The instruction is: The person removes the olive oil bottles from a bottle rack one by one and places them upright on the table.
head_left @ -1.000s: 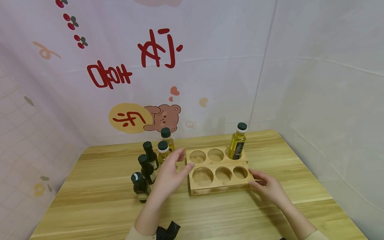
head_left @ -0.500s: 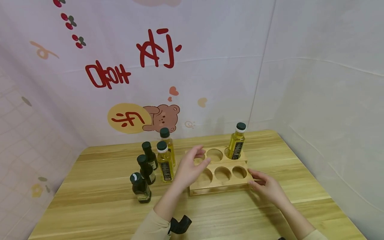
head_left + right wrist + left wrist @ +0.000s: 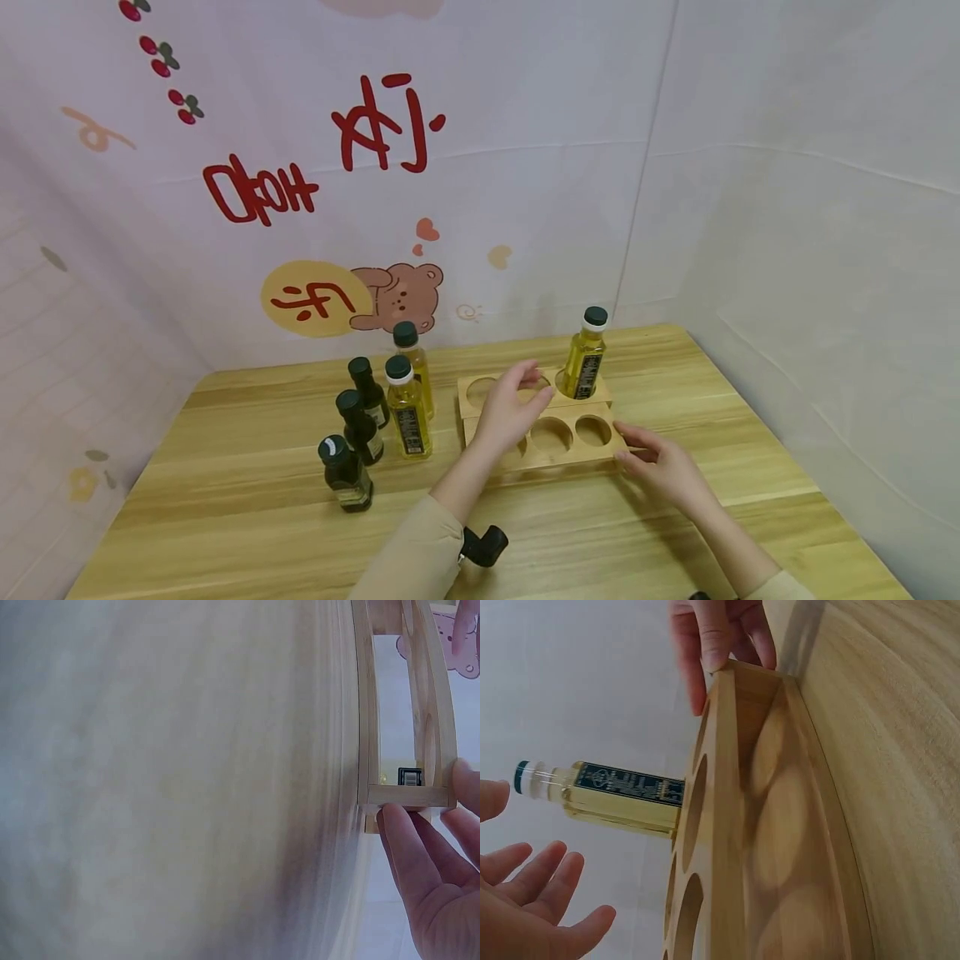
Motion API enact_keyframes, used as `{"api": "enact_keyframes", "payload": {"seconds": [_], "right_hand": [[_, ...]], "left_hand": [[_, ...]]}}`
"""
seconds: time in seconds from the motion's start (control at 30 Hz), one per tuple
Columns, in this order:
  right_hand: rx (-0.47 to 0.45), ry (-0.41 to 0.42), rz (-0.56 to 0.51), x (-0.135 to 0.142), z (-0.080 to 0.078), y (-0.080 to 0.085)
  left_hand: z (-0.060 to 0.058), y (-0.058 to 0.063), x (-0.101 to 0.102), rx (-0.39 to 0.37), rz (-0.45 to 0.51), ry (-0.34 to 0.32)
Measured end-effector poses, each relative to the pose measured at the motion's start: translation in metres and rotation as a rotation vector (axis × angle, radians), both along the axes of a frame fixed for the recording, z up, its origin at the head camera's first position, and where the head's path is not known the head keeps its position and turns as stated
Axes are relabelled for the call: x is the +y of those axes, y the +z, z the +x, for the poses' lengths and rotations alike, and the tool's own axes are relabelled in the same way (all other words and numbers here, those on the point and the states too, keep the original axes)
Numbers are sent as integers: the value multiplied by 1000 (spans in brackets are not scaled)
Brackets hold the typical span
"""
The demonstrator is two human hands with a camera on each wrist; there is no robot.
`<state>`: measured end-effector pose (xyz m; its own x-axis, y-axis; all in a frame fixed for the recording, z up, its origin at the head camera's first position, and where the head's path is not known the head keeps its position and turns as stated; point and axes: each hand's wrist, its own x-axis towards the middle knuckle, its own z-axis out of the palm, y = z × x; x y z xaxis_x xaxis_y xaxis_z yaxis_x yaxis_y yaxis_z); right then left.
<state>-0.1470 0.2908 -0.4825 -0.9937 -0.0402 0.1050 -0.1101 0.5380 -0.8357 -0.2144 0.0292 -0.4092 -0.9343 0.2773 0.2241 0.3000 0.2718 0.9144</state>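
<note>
A two-tier wooden bottle rack [image 3: 576,454] with round holes stands on the table. In the rear tier's right hole an upright bottle of yellow oil [image 3: 584,362], green-capped, is seated. My left hand [image 3: 510,410] hovers over the rack's left and middle part, fingers loosely bent and nothing in them. The left wrist view shows that hand's fingers [image 3: 551,885] apart from the oil bottle's cap. At the rack's right front corner, my right hand [image 3: 663,468] grips the end, thumb at the top edge and fingers against the side panel [image 3: 409,796].
Left of the rack stand two yellow oil bottles [image 3: 410,421], one behind the other. Farther left are three dark green bottles [image 3: 347,479] in a slanting row. A printed cloth wall [image 3: 525,192] closes off the back, and another hangs at the right.
My left hand has moved right, from beside the yellow oil bottles to over the rack, uncovering the front one. The right hand stays at the rack's corner. The head view has shifted slightly.
</note>
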Motion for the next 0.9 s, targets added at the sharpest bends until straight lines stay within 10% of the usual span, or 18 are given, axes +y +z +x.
{"api": "enact_keyframes", "payload": {"seconds": [0.9], "right_hand": [[-12,6,1,1,-1,-1]], "left_hand": [[-50,21,59,26,-88,4]]}}
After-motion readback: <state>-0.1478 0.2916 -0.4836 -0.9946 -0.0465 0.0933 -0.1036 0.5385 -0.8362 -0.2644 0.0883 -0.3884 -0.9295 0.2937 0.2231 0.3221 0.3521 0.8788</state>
